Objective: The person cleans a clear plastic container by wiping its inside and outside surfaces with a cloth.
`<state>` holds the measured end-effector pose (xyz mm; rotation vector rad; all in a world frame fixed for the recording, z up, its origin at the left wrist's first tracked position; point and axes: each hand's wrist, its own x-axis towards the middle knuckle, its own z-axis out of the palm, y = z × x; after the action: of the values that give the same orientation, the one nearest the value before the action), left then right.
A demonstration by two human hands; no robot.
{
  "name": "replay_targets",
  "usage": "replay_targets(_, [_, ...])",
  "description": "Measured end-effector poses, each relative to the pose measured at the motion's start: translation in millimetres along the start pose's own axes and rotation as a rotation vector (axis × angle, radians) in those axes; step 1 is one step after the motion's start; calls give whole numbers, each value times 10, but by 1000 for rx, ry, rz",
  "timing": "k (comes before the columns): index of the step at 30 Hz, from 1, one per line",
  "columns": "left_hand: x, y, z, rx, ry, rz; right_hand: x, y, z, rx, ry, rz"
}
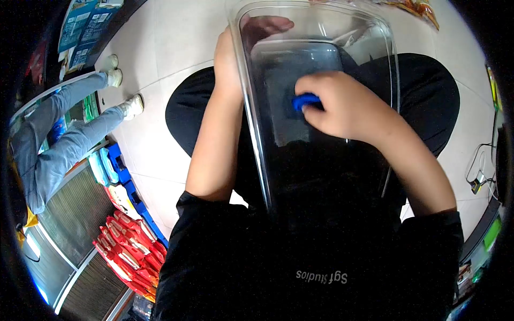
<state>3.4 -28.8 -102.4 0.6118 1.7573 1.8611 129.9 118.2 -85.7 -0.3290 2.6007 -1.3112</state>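
Note:
A clear plastic container (258, 155) with a rounded rim lies across the person's lap, over black trousers. My left hand (267, 25) is at its far left side, with the fingers stretched out and seen through the clear wall. Over the inside of the container, my right hand (326, 104) is closed around a blue cloth (306, 100), which is mostly hidden by the fingers. The right hand looks slightly blurred. Whether the cloth touches the plastic cannot be made out.
Another person's legs (80, 140) in jeans and light shoes stand at the left. Red packages (131, 251) and a blue crate edge (128, 187) line the lower left. An orange package (417, 10) lies at the top right, and a cable with a small device (475, 184) at the right.

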Motion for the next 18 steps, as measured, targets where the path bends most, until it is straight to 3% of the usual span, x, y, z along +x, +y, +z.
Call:
replay_targets(2, [-16, -36, 35, -91, 108, 27, 34, 65, 94, 151, 370, 54])
replay_targets(4, [-2, -106, 22, -12, 103, 107, 199, 126, 100, 41, 597, -114])
replay_targets(6, [-42, -19, 120, -82, 361, -281, 286, 84, 96, 1, 589, -128])
replay_targets(9, [-107, 206, 99, -36, 221, -431, 355, 1, 146, -93, 591, -83])
replay_targets(12, [-103, 173, 99, -112, 268, -492, 449, -23, 247, -24, 693, -123])
replay_targets(13, [-81, 149, 86, -135, 232, -440, 500, -62, 257, -28, 777, -229])
replay_targets(16, [-117, 121, 111, -366, 182, -449, 682, -1, 385, -29, 825, -289])
replay_targets(18, [-83, 77, 92, -326, 189, -453, 660, 53, 485, -26, 772, -242])
